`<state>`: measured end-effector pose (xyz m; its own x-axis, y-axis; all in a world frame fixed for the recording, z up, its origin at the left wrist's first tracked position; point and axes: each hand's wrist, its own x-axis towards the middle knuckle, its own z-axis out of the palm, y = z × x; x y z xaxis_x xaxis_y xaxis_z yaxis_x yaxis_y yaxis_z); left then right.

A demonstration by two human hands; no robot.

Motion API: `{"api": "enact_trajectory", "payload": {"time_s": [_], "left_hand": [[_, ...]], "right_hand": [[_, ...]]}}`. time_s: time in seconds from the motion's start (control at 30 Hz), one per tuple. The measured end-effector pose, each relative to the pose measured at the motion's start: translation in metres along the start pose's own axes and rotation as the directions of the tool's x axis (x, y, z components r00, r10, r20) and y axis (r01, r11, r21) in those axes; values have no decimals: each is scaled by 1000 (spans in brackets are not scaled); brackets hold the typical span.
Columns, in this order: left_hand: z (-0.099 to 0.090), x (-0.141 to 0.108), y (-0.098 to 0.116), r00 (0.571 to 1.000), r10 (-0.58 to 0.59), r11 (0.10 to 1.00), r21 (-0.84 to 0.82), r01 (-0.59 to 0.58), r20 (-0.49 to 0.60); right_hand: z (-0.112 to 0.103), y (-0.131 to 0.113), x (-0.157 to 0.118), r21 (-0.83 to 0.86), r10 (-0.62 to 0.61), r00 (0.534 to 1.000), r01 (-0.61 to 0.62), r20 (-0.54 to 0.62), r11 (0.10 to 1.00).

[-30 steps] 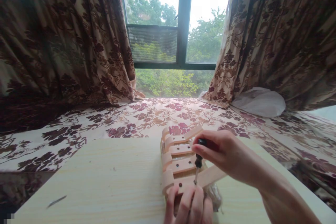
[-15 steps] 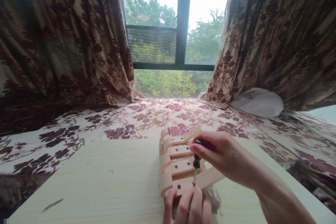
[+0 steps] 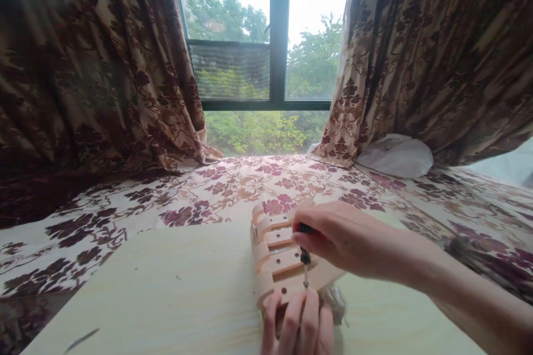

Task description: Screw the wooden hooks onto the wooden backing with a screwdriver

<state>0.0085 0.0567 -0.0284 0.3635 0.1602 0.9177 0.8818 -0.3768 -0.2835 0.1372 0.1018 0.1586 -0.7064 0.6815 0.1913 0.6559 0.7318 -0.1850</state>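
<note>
My right hand is closed around the black handle of a screwdriver. The screwdriver stands nearly upright, its metal tip on a dark screw in the nearest slat of a pale wooden slatted piece. Each visible slat carries dark screws or holes, and the left ends are rounded. At the near end, the bent fingers of my left hand press on the wooden piece and hold it; the thumb is hidden. Beside it on the right, a crumpled clear plastic bag shows partly under the wood.
The pale wooden board lies under the work, with a thin metal object at its lower left. Behind it spreads a floral cloth. A white plastic bag sits by the right curtain, below the window.
My right hand has turned on the screwdriver, and its wrist and forearm have swung higher and to the right. The view has shifted slightly. My left hand stays on the wooden piece.
</note>
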Motion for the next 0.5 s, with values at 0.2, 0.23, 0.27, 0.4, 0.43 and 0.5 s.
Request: {"api": "enact_trajectory", "payload": {"time_s": [0.2,0.23,0.27,0.4,0.43,0.5], "left_hand": [[-4,-5,-6,998,28,993,-116,-21,57],[-5,-5,-6,997,43,991,-128,-34,68],[-5,-6,-7,996,55,990,-133,-45,77],[-3,-7,-5,996,53,992,-119,-44,71],[-2,-7,-5,997,52,993,-106,-46,56],[0,-6,-4,998,50,996,-81,-47,27]], "right_hand": [[-23,-12,7,-226,-117,976,158,185,961],[-23,-13,7,-240,-120,971,169,206,956],[-23,-13,8,-251,-119,968,174,220,952],[-11,-4,10,-254,-62,985,103,164,962],[-8,-1,10,-255,-34,990,68,135,965],[-4,3,10,-262,3,994,26,108,965]]}}
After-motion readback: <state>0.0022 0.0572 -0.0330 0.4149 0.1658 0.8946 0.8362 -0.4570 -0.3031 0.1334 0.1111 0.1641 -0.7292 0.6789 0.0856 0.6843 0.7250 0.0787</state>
